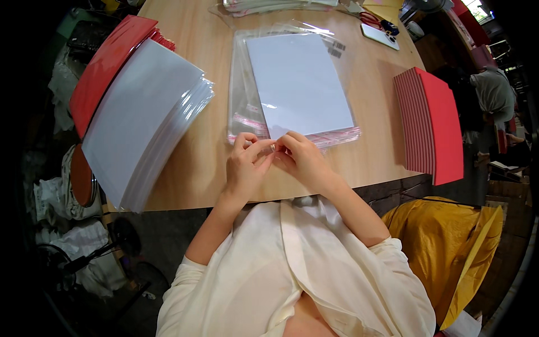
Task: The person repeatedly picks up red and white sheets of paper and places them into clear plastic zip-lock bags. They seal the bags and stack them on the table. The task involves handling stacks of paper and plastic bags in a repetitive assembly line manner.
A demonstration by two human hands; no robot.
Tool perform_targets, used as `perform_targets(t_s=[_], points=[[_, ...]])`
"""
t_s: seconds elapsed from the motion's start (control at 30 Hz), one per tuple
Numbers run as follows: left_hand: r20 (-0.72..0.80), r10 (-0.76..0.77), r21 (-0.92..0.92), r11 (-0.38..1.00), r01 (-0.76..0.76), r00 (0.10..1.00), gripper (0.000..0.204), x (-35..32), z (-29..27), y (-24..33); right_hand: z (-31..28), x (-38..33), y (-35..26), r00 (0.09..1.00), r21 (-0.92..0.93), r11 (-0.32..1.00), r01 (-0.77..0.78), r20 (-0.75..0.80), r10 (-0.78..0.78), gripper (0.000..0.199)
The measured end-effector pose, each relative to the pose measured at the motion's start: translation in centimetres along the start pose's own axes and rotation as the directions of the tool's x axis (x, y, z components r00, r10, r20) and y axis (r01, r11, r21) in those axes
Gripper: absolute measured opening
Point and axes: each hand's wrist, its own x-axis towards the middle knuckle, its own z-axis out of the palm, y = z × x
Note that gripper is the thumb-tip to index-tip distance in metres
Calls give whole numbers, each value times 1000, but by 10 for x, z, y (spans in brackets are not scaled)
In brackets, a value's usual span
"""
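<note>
A flat pale booklet or sheet [303, 84] lies at the middle of the table, on a pile of clear plastic bags [238, 95] with pink-striped flaps along the near side. My left hand [247, 163] and my right hand [300, 157] meet just in front of its near left corner. Both are closed, thumbs and fingertips pinched together. A glint of clear film shows between the fingertips, seemingly the edge of a plastic bag; the fingers partly hide it.
To the left leans a tall stack of pale, film-wrapped booklets [146, 101] with red ones [112, 67] behind. A stack of red booklets [438, 126] stands at the right edge. Toward the back right lie a phone [380, 36] and scissors [370, 19]. A yellow cover [438, 241] hangs below right.
</note>
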Motion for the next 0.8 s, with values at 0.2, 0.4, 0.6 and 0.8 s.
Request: perform_targets(t_s=[0.2,0.4,0.6,0.8], points=[[-122,409,172,906,-386,905,26,17,-4,-5,-16,-7,-12,991,202,975,97,-113,-75,8],[-46,290,-33,956,-292,956,12,17,-15,-30,-114,-68,-2,969,585,811,33,-217,117,7],[-57,92,-288,952,-105,994,11,10,-14,-32,-238,-196,26,766,343,697,-629,122,631,6],[-59,87,-374,922,-102,995,11,10,-10,-39,-193,-211,64,626,-296,647,-702,175,760,13]])
